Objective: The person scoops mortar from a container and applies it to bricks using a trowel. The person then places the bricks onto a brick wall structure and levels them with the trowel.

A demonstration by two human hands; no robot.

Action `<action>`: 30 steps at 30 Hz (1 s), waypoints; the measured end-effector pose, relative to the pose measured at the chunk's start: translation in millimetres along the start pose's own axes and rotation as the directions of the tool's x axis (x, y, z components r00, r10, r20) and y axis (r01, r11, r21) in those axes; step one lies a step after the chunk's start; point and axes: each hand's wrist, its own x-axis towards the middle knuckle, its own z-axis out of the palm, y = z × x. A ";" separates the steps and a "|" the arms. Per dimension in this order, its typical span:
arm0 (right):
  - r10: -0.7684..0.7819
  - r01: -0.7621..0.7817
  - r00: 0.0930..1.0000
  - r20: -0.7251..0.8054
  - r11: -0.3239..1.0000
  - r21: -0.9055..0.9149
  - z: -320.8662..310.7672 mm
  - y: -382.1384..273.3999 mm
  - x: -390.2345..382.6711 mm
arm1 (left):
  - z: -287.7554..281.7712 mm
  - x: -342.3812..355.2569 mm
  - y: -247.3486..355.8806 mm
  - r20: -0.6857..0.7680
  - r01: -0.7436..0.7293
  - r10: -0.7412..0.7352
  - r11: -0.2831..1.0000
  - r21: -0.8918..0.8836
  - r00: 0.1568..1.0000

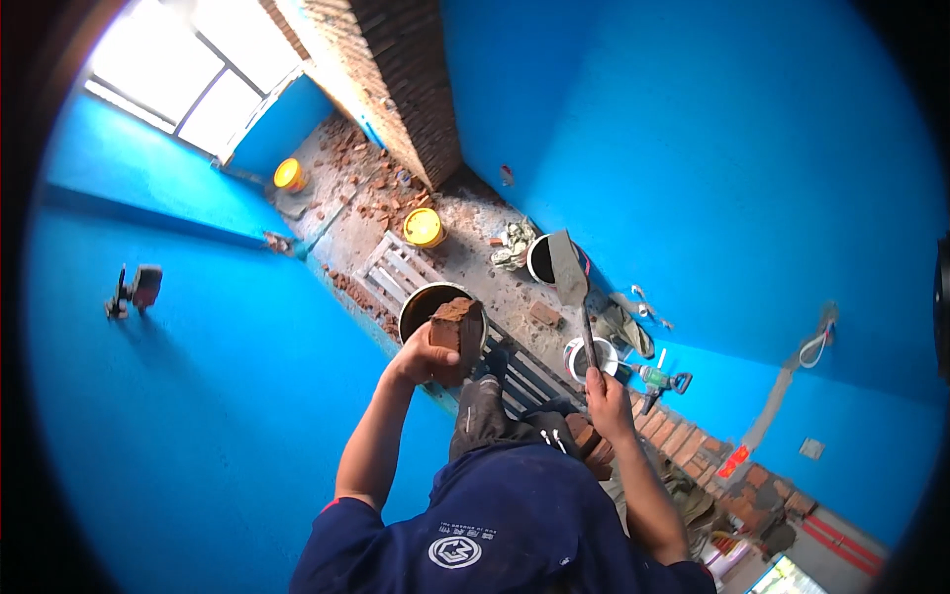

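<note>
My left hand (426,354) is wrapped round a reddish-brown brick (451,342), whose top end is rough and coated with brown material, perhaps mortar. The brick is held up in front of a large dark-mouthed bucket (412,305), hiding part of it. In my right hand (610,404) is the handle of a trowel (567,269), its grey blade raised and pointing away from me. Brick and trowel are apart. Below the trowel handle stands a white bucket (577,374), partly covered by it.
Slatted wooden boards (394,269) lie underfoot. Beyond them stand two yellow buckets (424,229) (288,175) among brick rubble (368,168). A black bucket (538,259), crumpled cloth (514,245) and a green power tool (657,380) sit along the right-hand blue wall. A low brick course (681,436) runs at lower right.
</note>
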 end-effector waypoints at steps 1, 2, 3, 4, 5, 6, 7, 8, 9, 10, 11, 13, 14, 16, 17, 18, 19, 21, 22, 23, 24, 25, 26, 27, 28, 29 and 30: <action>-0.001 0.000 1.000 -0.026 0.999 -0.040 -2.1 11.8 -8.3 | 14.3 -2.0 3.1 0.042 -0.036 0.040 0.994 -0.101 0.998; 0.004 -0.004 0.998 -0.059 1.000 -0.002 -1.9 43.7 -16.0 | 33.0 1.7 4.5 0.089 -0.060 0.080 0.977 -0.206 0.993; 0.084 -0.082 0.996 -0.034 0.995 0.061 -3.6 70.6 -24.9 | 40.4 6.5 2.3 0.140 -0.060 0.101 0.962 -0.267 0.985; 0.164 -0.162 0.987 -0.005 0.979 0.123 -5.7 89.6 -36.9 | 49.8 12.4 0.3 0.184 -0.019 0.084 0.944 -0.330 0.979; 0.378 -0.372 0.925 0.027 0.891 0.262 -3.9 91.6 -50.4 | 54.9 18.0 -3.9 0.174 -0.010 0.075 0.938 -0.348 0.982; 0.495 -0.505 0.858 0.140 0.757 0.416 -9.8 94.9 -61.0 | 60.5 24.0 -9.0 0.168 0.002 0.064 0.931 -0.366 0.984; 0.534 -0.536 0.832 0.152 0.699 0.473 -15.4 103.5 -73.3 | 69.0 32.5 -15.2 0.132 0.020 0.035 0.920 -0.391 0.991; 0.574 -0.559 0.803 0.159 0.636 0.532 -20.1 116.3 -87.8 | 77.7 41.3 -22.5 0.104 0.045 -0.001 0.908 -0.417 0.995; 0.616 -0.607 0.760 0.208 0.557 0.567 -18.2 152.7 -104.0 | 72.5 51.1 -38.3 0.082 0.110 -0.085 0.914 -0.392 0.993; 0.669 -0.638 0.708 0.227 0.467 0.612 -21.0 205.5 -126.0 | 88.8 64.6 -48.9 0.163 0.098 -0.042 0.928 -0.358 0.986; 0.581 -0.553 0.757 0.299 0.325 0.767 -16.0 243.8 -145.7 | 100.5 74.6 -58.1 0.222 0.065 0.010 0.942 -0.329 0.975; 0.835 -0.840 0.543 0.090 0.541 0.049 -15.8 142.7 -124.8 | 97.7 54.9 -53.2 0.167 -0.129 0.156 0.978 -0.162 0.974; 0.681 -0.678 0.730 0.057 0.711 0.187 -11.8 163.3 -147.0 | 112.0 57.4 -54.7 0.282 -0.090 0.160 0.966 -0.244 0.946; 0.529 -0.501 0.848 0.011 0.796 0.341 -5.2 189.2 -178.0 | 70.4 63.2 -81.4 0.182 0.127 -0.071 0.939 -0.320 0.981; 0.748 -0.645 0.658 0.079 0.507 0.571 -4.4 182.9 -182.1 | 65.7 70.3 -91.1 0.195 0.181 -0.119 0.925 -0.335 0.973; 0.757 -0.596 0.647 0.089 0.430 0.678 -2.0 193.4 -197.7 | 76.6 78.5 -99.9 0.247 0.276 -0.202 0.908 -0.316 0.948; 0.787 -0.564 0.603 0.128 0.308 0.766 -6.1 193.6 -208.9 | 95.3 83.4 -108.3 0.308 0.300 -0.209 0.910 -0.285 0.928; 0.829 -0.483 0.538 0.156 0.150 0.863 -8.2 200.4 -230.3 | 136.5 91.0 -121.9 0.409 0.386 -0.279 0.899 -0.207 0.869; 0.840 -0.482 0.524 0.142 0.155 0.862 -5.9 207.2 -237.2 | 152.3 92.1 -124.3 0.439 0.443 -0.341 0.884 -0.152 0.831; 0.847 -0.478 0.494 0.197 0.076 0.875 -8.4 206.7 -243.2 | 160.8 95.0 -129.2 0.404 0.534 -0.447 0.835 -0.131 0.798; 0.848 -0.474 0.464 0.256 -0.006 0.881 -9.9 206.8 -247.2 | 170.0 98.0 -136.5 0.397 0.516 -0.448 0.853 -0.080 0.801; 0.836 -0.465 0.477 0.273 -0.024 0.885 -5.8 217.2 -254.4 | 193.6 95.6 -134.9 0.401 0.527 -0.465 0.848 -0.055 0.789; 0.850 -0.494 0.471 0.238 0.030 0.869 -2.3 220.7 -255.6 | 211.8 94.7 -135.1 0.394 0.531 -0.480 0.847 -0.025 0.784; 0.844 -0.495 0.492 0.212 0.071 0.866 -0.5 225.3 -260.0 | 217.5 94.9 -142.6 0.322 0.540 -0.517 0.841 0.022 0.793; 0.830 -0.498 0.521 0.198 0.108 0.860 6.2 229.5 -262.3 | 215.3 94.7 -146.9 0.235 0.548 -0.548 0.834 0.071 0.803; 0.802 -0.553 0.594 0.063 0.350 0.756 21.2 267.9 -279.7 | 211.4 100.2 -160.8 0.345 0.608 -0.590 0.791 0.066 0.730; 0.829 -0.632 0.557 0.060 0.376 0.678 22.9 268.1 -277.1 | 192.3 106.0 -168.9 0.416 0.657 -0.617 0.751 0.061 0.668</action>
